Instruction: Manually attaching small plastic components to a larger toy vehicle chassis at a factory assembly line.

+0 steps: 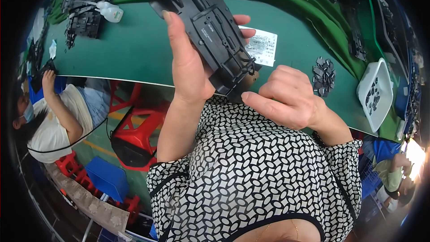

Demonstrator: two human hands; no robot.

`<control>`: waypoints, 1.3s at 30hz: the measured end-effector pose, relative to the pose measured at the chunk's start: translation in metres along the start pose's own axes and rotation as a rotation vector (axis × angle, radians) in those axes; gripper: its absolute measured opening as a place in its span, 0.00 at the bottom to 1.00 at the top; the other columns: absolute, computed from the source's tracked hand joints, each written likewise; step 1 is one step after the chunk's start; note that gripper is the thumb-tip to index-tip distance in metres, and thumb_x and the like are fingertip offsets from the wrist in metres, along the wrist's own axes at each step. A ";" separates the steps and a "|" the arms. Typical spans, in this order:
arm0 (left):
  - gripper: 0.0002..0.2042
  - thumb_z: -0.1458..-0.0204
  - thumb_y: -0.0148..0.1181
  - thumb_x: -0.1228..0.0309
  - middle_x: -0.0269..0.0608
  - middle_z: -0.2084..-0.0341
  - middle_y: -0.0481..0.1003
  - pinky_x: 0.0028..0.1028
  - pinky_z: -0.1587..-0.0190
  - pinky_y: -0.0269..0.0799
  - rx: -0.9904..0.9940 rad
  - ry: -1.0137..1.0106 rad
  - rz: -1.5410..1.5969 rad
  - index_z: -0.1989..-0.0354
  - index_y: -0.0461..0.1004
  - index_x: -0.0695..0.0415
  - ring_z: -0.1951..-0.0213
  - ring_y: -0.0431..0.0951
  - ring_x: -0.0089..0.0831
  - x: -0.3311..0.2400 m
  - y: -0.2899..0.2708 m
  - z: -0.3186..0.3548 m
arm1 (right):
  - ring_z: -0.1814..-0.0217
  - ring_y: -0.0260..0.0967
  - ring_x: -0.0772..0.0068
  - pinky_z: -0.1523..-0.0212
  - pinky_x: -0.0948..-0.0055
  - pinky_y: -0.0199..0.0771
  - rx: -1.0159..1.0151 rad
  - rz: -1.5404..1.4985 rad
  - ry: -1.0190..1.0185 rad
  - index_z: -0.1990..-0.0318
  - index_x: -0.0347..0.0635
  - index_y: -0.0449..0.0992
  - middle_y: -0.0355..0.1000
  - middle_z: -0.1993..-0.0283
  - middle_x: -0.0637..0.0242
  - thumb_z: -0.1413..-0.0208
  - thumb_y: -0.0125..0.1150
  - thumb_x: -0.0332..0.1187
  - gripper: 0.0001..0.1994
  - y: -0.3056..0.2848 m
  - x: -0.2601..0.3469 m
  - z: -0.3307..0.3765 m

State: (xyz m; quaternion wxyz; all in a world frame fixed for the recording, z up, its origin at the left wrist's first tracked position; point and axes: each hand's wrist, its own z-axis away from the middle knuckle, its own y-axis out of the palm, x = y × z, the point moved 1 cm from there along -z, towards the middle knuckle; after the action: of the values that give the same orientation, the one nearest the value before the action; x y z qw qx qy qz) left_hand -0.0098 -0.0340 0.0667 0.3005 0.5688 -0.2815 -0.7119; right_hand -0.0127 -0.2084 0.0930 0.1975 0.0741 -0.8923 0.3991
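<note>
My left hand (188,67) grips a long black moulded plastic chassis (215,29), tilted above the table, with its thumb along the left edge and fingertips showing past the right edge. Rods, screw holes and small raised fittings cover the side facing me. Close to the chassis's lower end is my right hand (291,96), its fingers curled in and the thumb pointing at that end. Whatever its fingers may hold is hidden. Behind the chassis, a white sheet or card with small clear or silvery bits (263,47) lies on the green table (139,47).
Small black pieces form a pile (323,77) on the right, beside a white plastic tray (362,90) holding more. A white squeeze bottle (109,12) and stacked black parts (85,24) are at back left. Green cloth (286,6) borders the far side. Another person sits at left, near red stools (139,127).
</note>
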 end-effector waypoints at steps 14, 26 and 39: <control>0.43 0.49 0.28 0.33 0.60 0.55 0.70 0.38 0.56 0.76 -0.031 -0.019 -0.036 0.48 0.61 0.66 0.58 0.76 0.44 0.002 0.009 0.000 | 0.81 0.57 0.76 0.84 0.77 0.53 0.022 0.070 -0.017 0.66 0.34 0.76 0.62 0.78 0.71 0.65 0.59 0.25 0.13 0.007 -0.001 0.004; 0.43 0.48 0.27 0.33 0.59 0.56 0.70 0.36 0.57 0.76 -0.038 -0.012 -0.079 0.48 0.62 0.67 0.59 0.76 0.43 0.002 0.010 0.000 | 0.81 0.57 0.77 0.84 0.77 0.52 0.033 0.078 -0.021 0.67 0.34 0.76 0.61 0.78 0.71 0.66 0.59 0.25 0.13 0.008 -0.001 0.005; 0.42 0.48 0.26 0.34 0.59 0.57 0.71 0.35 0.57 0.76 -0.039 0.056 -0.147 0.49 0.62 0.66 0.60 0.77 0.42 0.003 0.016 0.002 | 0.81 0.56 0.76 0.82 0.77 0.54 0.023 0.138 -0.026 0.70 0.36 0.73 0.55 0.80 0.73 0.67 0.60 0.25 0.11 0.010 0.000 0.002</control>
State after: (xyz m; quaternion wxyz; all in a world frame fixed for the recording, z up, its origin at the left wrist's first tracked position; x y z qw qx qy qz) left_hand -0.0109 -0.0468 0.0773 0.2661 0.6018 -0.2165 -0.7212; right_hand -0.0163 -0.2032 0.0848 0.1568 0.0198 -0.8931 0.4211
